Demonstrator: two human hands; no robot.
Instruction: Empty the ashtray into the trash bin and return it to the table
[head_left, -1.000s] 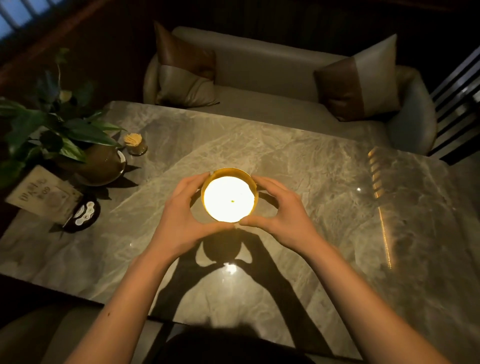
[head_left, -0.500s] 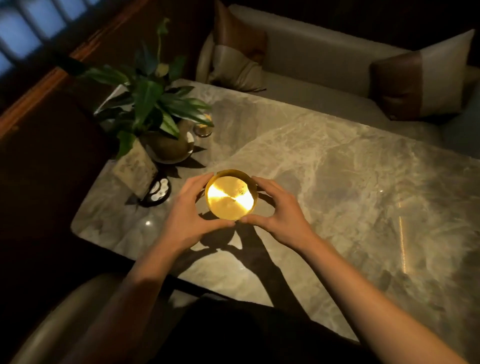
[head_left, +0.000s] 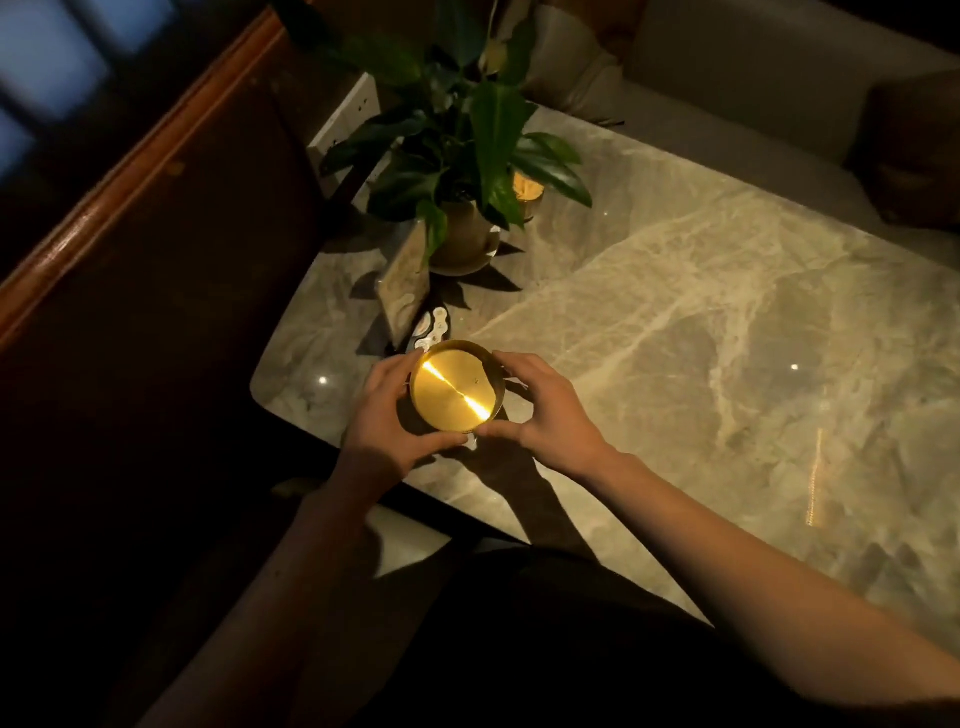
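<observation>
Ashtray (head_left: 456, 391), round, gold, held between both hands above near-left corner of marble table (head_left: 701, 332). Left hand (head_left: 387, 421) fingers curled around left rim; right hand (head_left: 540, 410) fingers curled around right rim. Potted plant (head_left: 467, 156) stands behind, small dark dish (head_left: 434, 328) just beyond ashtray.

ashtray (head_left: 456, 391): brass-like metal, polished, glossy | table (head_left: 701, 332): veined marble look, smooth, glossy | rail (head_left: 130, 171): varnished wood

No readable text is showing anywhere. The tilted card (head_left: 404, 288) leaning beside the potted plant (head_left: 467, 156) on the surface (head_left: 675, 322) is carrying faint marks, but they are staying too dim and blurred to read.
</observation>
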